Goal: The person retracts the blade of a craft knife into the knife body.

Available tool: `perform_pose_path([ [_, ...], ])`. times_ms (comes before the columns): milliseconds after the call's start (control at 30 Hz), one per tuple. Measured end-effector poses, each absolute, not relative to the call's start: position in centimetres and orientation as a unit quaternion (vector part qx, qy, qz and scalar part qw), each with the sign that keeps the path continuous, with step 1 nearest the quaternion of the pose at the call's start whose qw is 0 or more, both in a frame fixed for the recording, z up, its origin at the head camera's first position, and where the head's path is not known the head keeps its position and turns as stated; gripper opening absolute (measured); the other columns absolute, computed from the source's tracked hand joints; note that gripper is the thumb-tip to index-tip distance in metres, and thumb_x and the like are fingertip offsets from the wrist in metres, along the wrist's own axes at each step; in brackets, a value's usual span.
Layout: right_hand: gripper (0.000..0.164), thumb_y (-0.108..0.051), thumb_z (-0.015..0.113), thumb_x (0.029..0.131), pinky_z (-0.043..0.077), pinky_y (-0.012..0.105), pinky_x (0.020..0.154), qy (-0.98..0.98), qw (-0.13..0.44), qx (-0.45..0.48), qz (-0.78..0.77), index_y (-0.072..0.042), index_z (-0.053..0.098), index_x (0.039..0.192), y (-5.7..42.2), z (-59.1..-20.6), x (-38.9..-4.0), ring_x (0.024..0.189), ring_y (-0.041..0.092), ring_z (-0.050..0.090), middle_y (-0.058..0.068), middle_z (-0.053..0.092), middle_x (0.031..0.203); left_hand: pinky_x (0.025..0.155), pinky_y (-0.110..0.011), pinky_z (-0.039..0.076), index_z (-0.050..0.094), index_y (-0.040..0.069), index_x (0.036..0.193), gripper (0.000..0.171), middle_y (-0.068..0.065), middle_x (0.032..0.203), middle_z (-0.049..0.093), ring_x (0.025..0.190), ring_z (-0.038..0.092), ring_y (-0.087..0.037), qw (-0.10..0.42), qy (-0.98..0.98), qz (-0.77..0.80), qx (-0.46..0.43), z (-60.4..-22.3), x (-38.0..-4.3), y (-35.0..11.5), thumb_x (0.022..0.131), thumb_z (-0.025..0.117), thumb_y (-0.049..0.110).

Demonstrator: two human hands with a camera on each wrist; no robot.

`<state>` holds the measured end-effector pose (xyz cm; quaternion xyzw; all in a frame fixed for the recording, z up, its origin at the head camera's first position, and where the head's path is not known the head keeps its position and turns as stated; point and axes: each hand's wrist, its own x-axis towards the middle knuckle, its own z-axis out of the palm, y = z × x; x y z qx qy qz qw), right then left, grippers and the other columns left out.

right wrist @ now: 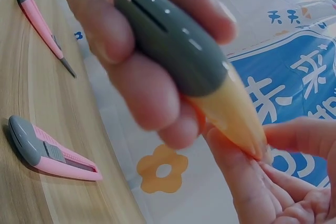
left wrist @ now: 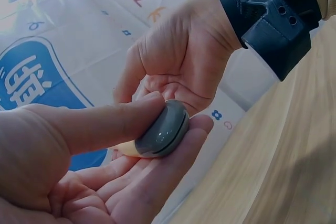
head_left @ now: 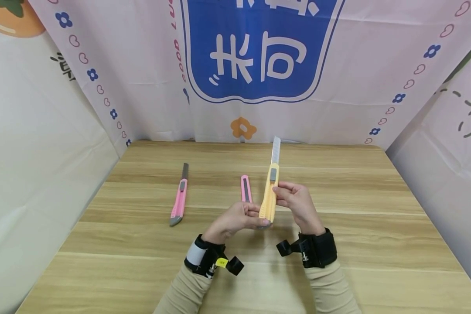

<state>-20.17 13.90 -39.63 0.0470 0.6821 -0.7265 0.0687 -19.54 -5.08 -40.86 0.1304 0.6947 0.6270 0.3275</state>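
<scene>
A yellow utility knife (head_left: 269, 196) is held up off the table, its segmented blade (head_left: 275, 150) extended and pointing away. My left hand (head_left: 237, 219) pinches its grey end cap (left wrist: 164, 129) between thumb and fingers. Higher on the body, my right hand (head_left: 298, 205) pinches the knife's side below the grey slider (head_left: 273, 175). Beyond the left hand lies a pink utility knife (head_left: 246, 187), partly hidden by that hand, with no blade showing. Farther left, another pink utility knife (head_left: 179, 203) lies with its blade out.
The wooden table (head_left: 377, 209) spreads beneath everything. A printed cloth (head_left: 149, 100) hangs behind its far edge, and more cloth covers both sides. Each wrist wears a black strap (head_left: 318, 249) with a small mount sticking inward.
</scene>
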Motion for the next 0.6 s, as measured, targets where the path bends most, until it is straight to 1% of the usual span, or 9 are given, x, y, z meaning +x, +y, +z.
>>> perform_pose_path([
  [67,0.041,-0.007,0.060,0.092,0.060,0.018,0.071,0.678,0.069,0.042,-0.731,0.016,0.052,0.126,13.9,-39.6,-20.2,0.072,0.002,0.070,-0.013,0.071,0.079,0.094,-0.042,0.057,0.063,-0.007,0.115,0.031,-0.020,0.105,0.073,0.090,0.074,-0.016,0.324,0.697,0.627,0.131,-40.7,-19.4,-5.0,0.086,0.068,0.003],
  [167,0.043,-0.009,0.061,0.093,0.060,0.019,0.072,0.666,0.069,0.036,-0.741,0.016,0.051,0.126,13.8,-39.6,-20.2,0.073,0.002,0.070,-0.015,0.072,0.077,0.090,-0.038,0.059,0.064,-0.006,0.113,0.030,-0.020,0.104,0.073,0.088,0.073,-0.014,0.315,0.704,0.624,0.127,-40.6,-19.1,-4.8,0.085,0.070,0.004],
  [300,0.046,-0.017,0.061,0.095,0.060,0.020,0.074,0.647,0.069,0.036,-0.759,0.014,0.050,0.128,13.7,-39.6,-20.3,0.078,0.003,0.072,-0.014,0.075,0.079,0.084,-0.031,0.060,0.066,-0.005,0.112,0.029,-0.020,0.104,0.074,0.085,0.072,-0.011,0.313,0.712,0.618,0.116,-40.8,-19.0,-4.5,0.084,0.070,0.003],
  [400,0.049,-0.025,0.058,0.097,0.060,0.020,0.076,0.643,0.065,0.042,-0.762,0.010,0.051,0.130,13.7,-39.6,-20.4,0.081,0.003,0.073,-0.013,0.076,0.082,0.082,-0.031,0.060,0.066,-0.004,0.112,0.030,-0.021,0.103,0.074,0.081,0.071,-0.009,0.319,0.716,0.610,0.115,-41.0,-18.9,-4.2,0.084,0.071,0.003],
  [500,0.052,-0.033,0.053,0.099,0.060,0.021,0.076,0.644,0.054,0.053,-0.761,0.008,0.052,0.130,13.8,-39.7,-20.4,0.081,0.004,0.073,-0.012,0.076,0.080,0.081,-0.032,0.059,0.067,-0.004,0.112,0.030,-0.021,0.102,0.074,0.078,0.069,-0.008,0.324,0.723,0.599,0.120,-41.1,-18.8,-3.9,0.083,0.072,0.002],
  [600,0.055,-0.038,0.050,0.100,0.062,0.025,0.074,0.634,0.036,0.067,-0.770,0.010,0.054,0.126,13.7,-39.7,-20.5,0.077,0.005,0.074,-0.010,0.076,0.075,0.077,-0.026,0.058,0.067,-0.003,0.112,0.031,-0.020,0.102,0.074,0.077,0.068,-0.007,0.329,0.727,0.590,0.120,-41.1,-18.7,-3.6,0.081,0.073,0.003],
])
